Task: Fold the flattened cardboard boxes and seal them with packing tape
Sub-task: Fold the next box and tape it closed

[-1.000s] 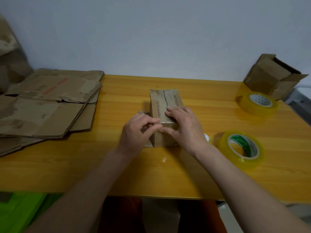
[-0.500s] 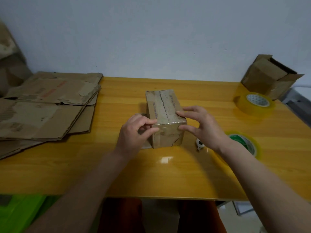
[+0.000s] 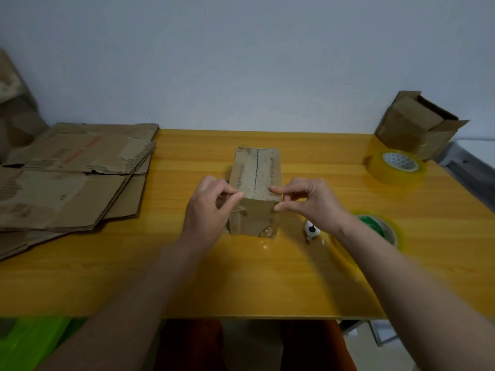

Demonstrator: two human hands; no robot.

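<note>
Folded cardboard box is sitting at mid-table on the yellow wood-grain table, long axis running away from the viewer, top flaps meeting along a dark centre seam under a glossy strip of tape. Left hand is pinching the near left top corner of the box, thumb and forefinger curled onto the edge. Right hand is pinching the near right top corner in the same manner, other fingers curled. Near end face is showing wrinkled tape and a scuffed patch at its lower right. Just right of the box, partly behind the right wrist, a small white object with a dark centre is lying on the wood; its identity cannot be told. The right forearm is covering part of a clear tape roll with a green core. A second roll of yellowish clear tape is lying flat further back on the right, near an open-flapped brown carton at the far right corner. A stack of flattened cardboard sheets, torn and creased, corrugation exposed at some edges, is occupying the left side, well apart from the box. Something bright green is showing below the table edge at lower left.
</note>
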